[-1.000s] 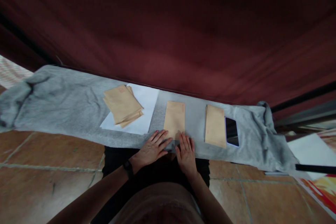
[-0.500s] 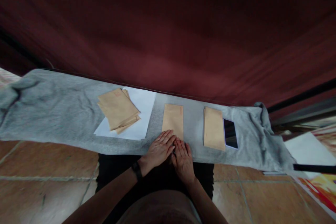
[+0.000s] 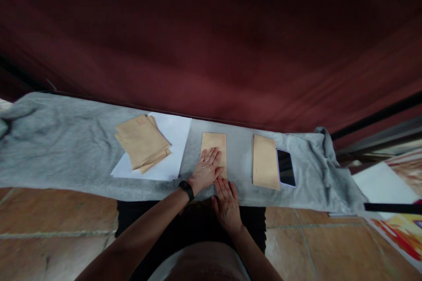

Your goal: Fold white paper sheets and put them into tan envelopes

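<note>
A brown envelope [image 3: 216, 142] lies on the grey cloth [image 3: 66, 149] straight ahead of me. My left hand [image 3: 206, 170] lies flat on it with fingers stretched out, a black band on the wrist. My right hand [image 3: 227, 197] rests flat on the cloth at the envelope's near edge, fingers extended, holding nothing. To the left, a loose stack of brown envelopes [image 3: 141, 142] sits on a white sheet [image 3: 176, 131]. To the right lies another small stack of envelopes [image 3: 264, 168].
A dark phone [image 3: 285, 167] lies face up beside the right-hand envelopes. A dark red curtain [image 3: 211, 44] hangs behind the cloth. Brown floor tiles [image 3: 56, 219] run along the near side. White and coloured papers [image 3: 392, 202] and a black bar lie at the far right.
My left hand has slid forward from the near edge onto the middle of the envelope. My right hand has stayed at the near edge. The view has shifted slightly.
</note>
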Motion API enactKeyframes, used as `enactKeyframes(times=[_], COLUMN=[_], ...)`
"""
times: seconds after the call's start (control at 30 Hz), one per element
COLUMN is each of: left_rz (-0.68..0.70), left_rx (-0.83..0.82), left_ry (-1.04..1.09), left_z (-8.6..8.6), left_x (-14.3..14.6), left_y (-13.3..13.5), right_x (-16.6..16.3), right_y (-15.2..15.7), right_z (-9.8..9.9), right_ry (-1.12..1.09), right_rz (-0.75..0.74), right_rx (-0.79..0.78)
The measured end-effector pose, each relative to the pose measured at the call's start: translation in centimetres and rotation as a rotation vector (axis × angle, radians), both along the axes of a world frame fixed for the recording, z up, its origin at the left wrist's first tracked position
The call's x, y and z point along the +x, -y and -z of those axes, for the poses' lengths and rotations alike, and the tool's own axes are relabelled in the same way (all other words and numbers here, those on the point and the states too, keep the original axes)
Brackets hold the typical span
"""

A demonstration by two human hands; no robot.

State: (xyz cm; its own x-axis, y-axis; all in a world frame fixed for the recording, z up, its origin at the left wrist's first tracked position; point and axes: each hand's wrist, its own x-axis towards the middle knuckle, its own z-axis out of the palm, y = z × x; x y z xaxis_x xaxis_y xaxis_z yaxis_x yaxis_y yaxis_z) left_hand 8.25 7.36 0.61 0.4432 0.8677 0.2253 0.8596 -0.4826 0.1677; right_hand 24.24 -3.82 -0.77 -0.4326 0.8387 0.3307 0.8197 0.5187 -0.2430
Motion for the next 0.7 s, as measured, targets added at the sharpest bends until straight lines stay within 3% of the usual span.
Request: enactKeyframes(times=[0.7], left_rz=[0.007], left_rx=[-0.021], left_ry=[-0.031], left_z=[-0.23], left_x=[0.35], left_y=[0.46], right_x=[-0.23], right_y=[-0.04], right_z=[-0.16], right_ry=[-0.021], right_rz=[0.013], right_rx=[-0.008])
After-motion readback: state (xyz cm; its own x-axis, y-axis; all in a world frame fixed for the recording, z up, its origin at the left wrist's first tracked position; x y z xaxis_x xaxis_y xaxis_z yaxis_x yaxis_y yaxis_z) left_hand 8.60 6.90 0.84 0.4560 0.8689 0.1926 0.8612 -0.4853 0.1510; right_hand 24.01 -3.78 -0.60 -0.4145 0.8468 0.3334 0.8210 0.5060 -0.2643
